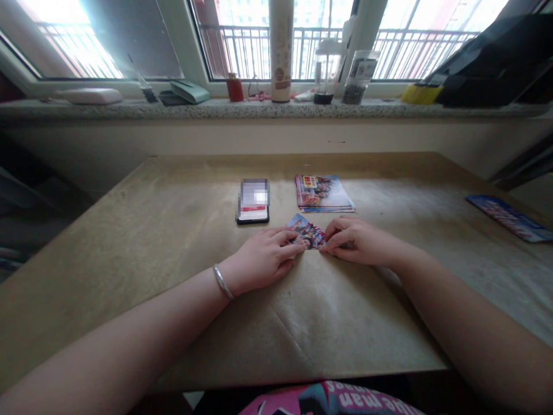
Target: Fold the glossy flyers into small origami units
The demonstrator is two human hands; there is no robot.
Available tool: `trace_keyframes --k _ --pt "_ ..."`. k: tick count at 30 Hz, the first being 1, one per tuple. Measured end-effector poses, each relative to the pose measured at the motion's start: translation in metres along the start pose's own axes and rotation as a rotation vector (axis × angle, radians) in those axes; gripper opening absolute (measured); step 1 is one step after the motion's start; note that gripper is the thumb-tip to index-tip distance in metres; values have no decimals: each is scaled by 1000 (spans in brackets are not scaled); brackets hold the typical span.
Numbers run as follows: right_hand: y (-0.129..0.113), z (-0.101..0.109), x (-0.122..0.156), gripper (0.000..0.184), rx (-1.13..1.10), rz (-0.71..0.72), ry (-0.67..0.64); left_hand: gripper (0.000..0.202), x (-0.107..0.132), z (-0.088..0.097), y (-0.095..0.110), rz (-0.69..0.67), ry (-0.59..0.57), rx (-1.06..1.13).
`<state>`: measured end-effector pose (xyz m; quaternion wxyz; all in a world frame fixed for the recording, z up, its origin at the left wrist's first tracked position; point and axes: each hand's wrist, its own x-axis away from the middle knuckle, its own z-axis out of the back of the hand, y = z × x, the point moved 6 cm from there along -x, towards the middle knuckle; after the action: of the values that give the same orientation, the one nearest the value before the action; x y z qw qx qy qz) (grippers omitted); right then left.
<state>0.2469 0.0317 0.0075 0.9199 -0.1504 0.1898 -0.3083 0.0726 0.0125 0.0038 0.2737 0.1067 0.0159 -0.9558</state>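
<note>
Grip: left hand (264,256) and right hand (358,240) clamp opposite sides of printed paper (307,231), frame centre, apparently to steady it.

We read "man" in white on the pink garment (289,400) at bottom centre; digits on the booklet stack's (330,199) yellow label (310,181), upper centre, stay unclear.
</note>
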Motion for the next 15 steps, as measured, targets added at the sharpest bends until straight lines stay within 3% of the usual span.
trace_keyframes --k 15 --pt "27 4 17 22 -20 -173 -160 39 2 -3 -2 0 -4 7"
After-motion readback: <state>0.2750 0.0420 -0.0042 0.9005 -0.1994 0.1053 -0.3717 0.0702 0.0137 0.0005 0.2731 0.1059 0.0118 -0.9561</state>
